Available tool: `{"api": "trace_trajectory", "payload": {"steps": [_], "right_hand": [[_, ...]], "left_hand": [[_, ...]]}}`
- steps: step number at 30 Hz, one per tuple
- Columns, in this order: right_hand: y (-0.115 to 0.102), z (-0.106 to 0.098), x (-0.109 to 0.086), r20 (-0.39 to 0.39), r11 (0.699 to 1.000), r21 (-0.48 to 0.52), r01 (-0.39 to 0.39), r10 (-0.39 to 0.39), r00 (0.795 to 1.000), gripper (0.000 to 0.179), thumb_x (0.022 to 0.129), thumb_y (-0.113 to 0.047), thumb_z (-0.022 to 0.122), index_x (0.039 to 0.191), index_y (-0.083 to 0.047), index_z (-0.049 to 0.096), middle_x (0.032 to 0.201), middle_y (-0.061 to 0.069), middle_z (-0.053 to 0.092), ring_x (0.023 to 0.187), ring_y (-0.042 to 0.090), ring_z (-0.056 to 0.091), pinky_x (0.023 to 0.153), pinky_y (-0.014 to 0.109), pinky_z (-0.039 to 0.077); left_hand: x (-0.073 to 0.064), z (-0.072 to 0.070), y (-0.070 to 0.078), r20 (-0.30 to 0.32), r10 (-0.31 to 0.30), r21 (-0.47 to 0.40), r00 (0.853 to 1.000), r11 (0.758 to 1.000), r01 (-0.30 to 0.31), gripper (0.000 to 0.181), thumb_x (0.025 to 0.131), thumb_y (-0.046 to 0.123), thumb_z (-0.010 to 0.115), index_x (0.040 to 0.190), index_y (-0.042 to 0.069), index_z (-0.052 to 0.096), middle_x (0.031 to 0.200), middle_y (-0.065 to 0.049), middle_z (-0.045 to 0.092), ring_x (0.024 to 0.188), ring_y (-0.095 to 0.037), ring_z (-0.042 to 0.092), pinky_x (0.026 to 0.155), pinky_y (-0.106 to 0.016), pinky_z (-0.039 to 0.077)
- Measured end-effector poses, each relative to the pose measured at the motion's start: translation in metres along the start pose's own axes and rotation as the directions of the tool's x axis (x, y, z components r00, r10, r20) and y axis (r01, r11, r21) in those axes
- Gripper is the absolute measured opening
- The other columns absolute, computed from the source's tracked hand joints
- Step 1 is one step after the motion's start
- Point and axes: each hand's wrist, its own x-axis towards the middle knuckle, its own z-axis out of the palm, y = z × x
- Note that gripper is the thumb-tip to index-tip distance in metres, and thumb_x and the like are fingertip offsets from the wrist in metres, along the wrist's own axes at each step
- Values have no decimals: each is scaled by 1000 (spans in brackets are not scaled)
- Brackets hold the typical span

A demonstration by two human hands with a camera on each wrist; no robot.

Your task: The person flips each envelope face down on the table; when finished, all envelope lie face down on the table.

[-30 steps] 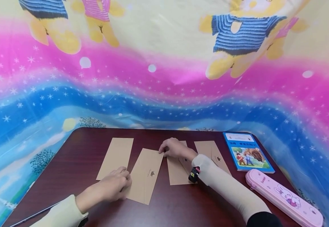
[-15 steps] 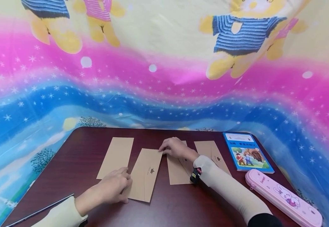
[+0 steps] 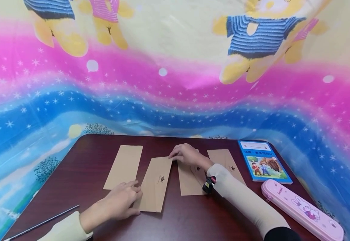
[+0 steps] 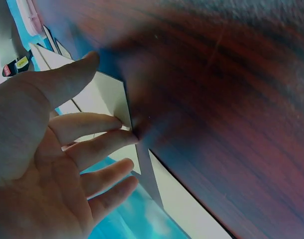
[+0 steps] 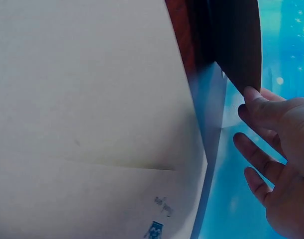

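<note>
A brown paper envelope (image 3: 155, 184) with a small crown print lies slanted mid-table. My right hand (image 3: 190, 156) pinches its far right corner between thumb and forefinger; the right wrist view shows this envelope's shaded side (image 5: 241, 45) raised, the other fingers loose. At the near left edge is my left hand (image 3: 117, 202), its fingers spread and slightly bent. In the left wrist view, the fingertips (image 4: 127, 137) touch the envelope's edge without closing round it. Under my right forearm lies another envelope (image 3: 190, 185), partly hidden.
One plain envelope (image 3: 123, 167) lies at left, another envelope (image 3: 226, 160) at right. A blue picture-cover book (image 3: 265, 162) and a pink pencil case (image 3: 301, 209) lie along the right side. A thin dark stick (image 3: 48, 221) rests near my left sleeve. Printed cloth (image 3: 175, 83) hangs behind the table.
The envelope has turned slightly, its near end shifting right and away from me. My right hand keeps its pinch and has risen a little. My left thumb has spread out from the fingers.
</note>
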Motion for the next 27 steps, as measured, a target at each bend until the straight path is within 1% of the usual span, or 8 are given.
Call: {"api": "trace_trajectory", "payload": {"steps": [3,5,9,11,14,17,22,27], "right_hand": [[-1,-4,1,1,999,39,-12,12,1000,16,94,-16,74,106,-23,81,103,-6,76,97,10,69,86,33,57],[-1,-7,2,12,998,64,-16,16,1000,16,94,-15,74,107,-22,81,104,-6,76,98,10,70,87,32,57],[-2,-14,6,24,997,75,7,-9,1000,15,96,-14,72,108,-19,80,106,-3,76,101,11,70,88,30,57],[-3,-18,9,23,997,70,18,-20,1000,15,97,-14,71,109,-18,80,107,-2,76,102,11,71,88,29,57],[-5,-25,13,25,998,54,33,-34,999,15,98,-14,70,109,-16,79,109,-1,76,103,13,71,89,29,58],[-7,-29,17,42,998,43,49,-51,998,15,98,-14,69,109,-16,79,110,0,76,106,13,71,91,28,57],[-7,-33,23,61,996,50,73,-76,995,15,99,-15,68,110,-15,79,111,-1,77,106,12,71,91,26,57],[-6,-37,26,50,993,73,90,-94,994,15,99,-14,69,110,-13,79,111,0,78,107,12,72,91,26,57]], "left_hand": [[-1,0,0,-14,36,2,999,999,-36,39,81,46,82,97,13,69,125,-13,74,129,-38,62,99,-55,53],[0,1,0,-39,84,12,996,996,-84,40,83,47,80,101,13,70,120,-8,75,122,-31,66,93,-50,55],[1,5,0,-141,196,11,970,981,-196,36,85,43,80,104,14,70,104,5,74,103,-14,70,81,-39,56],[2,6,0,-180,218,-7,959,975,-223,33,85,39,81,105,15,69,97,10,72,95,-6,68,76,-34,54],[3,6,1,-205,219,-29,954,973,-229,35,85,36,81,110,15,70,97,11,74,95,-3,68,77,-32,54],[4,7,2,-201,208,-45,957,974,-221,35,86,36,81,112,15,71,97,10,75,93,-2,68,75,-31,54],[4,9,4,-180,188,-77,965,976,-204,48,89,37,78,128,9,71,111,4,78,102,-5,71,82,-33,58],[5,10,3,-177,179,-142,968,969,-205,52,92,36,75,134,8,68,117,2,77,106,-7,72,85,-34,59]]}}
